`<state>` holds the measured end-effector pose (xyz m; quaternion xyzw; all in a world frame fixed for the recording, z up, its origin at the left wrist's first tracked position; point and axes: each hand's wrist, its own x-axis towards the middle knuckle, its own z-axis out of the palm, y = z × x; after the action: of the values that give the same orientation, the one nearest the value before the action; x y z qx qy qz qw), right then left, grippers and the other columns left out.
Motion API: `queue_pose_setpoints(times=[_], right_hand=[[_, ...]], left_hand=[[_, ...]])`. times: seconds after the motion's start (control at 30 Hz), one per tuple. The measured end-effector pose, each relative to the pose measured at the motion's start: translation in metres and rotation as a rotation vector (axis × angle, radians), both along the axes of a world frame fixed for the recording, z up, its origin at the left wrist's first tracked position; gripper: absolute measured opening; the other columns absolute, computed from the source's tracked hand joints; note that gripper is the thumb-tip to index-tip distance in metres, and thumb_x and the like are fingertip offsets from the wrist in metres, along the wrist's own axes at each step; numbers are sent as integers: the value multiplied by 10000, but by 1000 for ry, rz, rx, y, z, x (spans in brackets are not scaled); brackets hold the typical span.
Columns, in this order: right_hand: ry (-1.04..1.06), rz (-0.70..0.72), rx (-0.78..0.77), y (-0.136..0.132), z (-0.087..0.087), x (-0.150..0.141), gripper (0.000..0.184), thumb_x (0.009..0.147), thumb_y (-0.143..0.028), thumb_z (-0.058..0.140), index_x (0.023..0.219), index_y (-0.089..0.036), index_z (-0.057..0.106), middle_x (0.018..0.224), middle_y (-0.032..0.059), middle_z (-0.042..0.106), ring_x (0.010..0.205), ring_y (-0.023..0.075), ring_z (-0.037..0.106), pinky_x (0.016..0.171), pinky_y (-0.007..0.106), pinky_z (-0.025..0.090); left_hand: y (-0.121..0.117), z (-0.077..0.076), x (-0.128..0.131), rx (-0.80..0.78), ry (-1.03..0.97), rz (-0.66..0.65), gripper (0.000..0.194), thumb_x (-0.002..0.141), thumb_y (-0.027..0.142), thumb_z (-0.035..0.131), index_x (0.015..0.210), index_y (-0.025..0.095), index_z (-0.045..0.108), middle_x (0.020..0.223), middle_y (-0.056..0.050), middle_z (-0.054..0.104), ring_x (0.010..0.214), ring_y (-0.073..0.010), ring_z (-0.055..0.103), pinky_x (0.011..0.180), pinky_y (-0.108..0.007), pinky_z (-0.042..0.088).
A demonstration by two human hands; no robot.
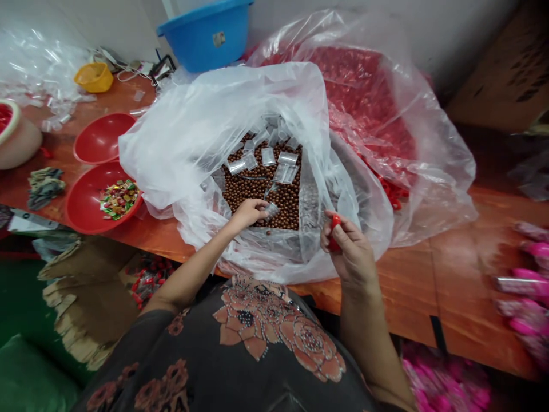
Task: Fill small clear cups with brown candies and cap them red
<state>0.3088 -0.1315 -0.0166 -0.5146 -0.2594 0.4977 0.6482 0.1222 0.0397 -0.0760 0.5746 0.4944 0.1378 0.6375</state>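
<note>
My left hand is closed on a small clear plastic tube, held low over a mass of round brown balls. The balls lie in a large clear plastic bag with its mouth spread wide. Several more clear tubes rest on top of the balls. At the bag's right side, my right hand is raised with its fingers wrapped around a small red plastic cap; part of the cap is hidden by the fingers.
Behind on the right, another clear bag holds many red pieces. A blue tub stands at the back. On the left are a red bowl of wrapped candies and another red bowl. Pink items lie far right.
</note>
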Motion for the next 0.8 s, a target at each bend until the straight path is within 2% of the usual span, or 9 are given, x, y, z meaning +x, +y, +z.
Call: queue_pose_setpoints(times=[0.3,0.5,0.63,0.8], right_hand=[[39,-14,-19,-3,-7,-3,327,795,-453,717,1087,-312,678,779,-21,633,607,75,544,507,192,429],[-48,-54,-11,-4,-8,-6,334,845,-505,653,1110,-301,645,906,4,720,712,101,623,672,241,500],[-165,-65,2,-6,-10,-5,361,887,-486,603,1192,-293,613,1002,27,732,803,110,634,715,242,496],[-130,-56,28,-4,-9,-6,350,866,-417,651,1193,-297,606,998,8,730,732,79,611,660,200,491]], left_hand=[[6,-7,14,22,-58,21,332,697,48,703,1025,97,727,860,-39,668,642,-98,583,661,-275,536],[4,-7,16,27,-139,28,354,659,14,697,1001,94,740,816,-29,687,676,-104,598,784,-301,522],[-4,-1,6,-17,-290,41,373,633,60,746,1003,106,747,891,-47,732,771,-127,641,899,-331,492],[-17,16,-12,-128,-486,46,446,603,209,837,1032,131,740,1050,-87,737,896,-184,671,903,-370,506]])
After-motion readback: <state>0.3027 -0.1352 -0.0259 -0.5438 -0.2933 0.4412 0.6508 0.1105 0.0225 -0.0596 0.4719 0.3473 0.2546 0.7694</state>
